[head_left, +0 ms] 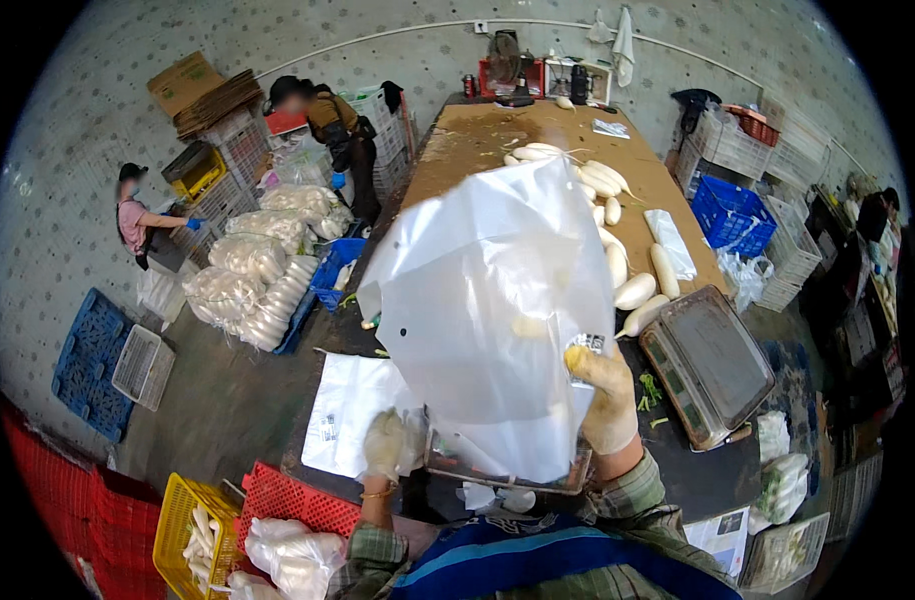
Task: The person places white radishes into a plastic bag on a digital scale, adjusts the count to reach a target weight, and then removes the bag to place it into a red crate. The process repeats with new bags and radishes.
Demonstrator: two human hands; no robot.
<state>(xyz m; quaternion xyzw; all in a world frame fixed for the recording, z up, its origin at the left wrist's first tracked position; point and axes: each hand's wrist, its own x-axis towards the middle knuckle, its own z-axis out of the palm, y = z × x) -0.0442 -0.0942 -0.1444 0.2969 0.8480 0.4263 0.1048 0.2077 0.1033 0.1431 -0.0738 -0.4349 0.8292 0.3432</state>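
Observation:
A large translucent plastic bag (487,310) stands puffed out in front of me, over the table. My right hand (609,402), in a pale glove with a yellowed thumb tip, is closed on its right edge. My left hand (385,446), gloved too, is low by the bag's lower left side; it is blurred, and its fingers do not show clearly. Beside that hand lies a pile of flat white plastic bags (352,415). Behind the raised bag, white radishes (634,291) are spread along the table, partly hidden by it. A scale (707,365) with a metal pan sits to the right.
A brown board (477,125) covers the table's far part. Filled radish bags (262,265) are piled at left, near two people. A yellow crate (182,520) and a red crate (302,505) stand at lower left, a blue crate (732,215) at right. Another person works far right.

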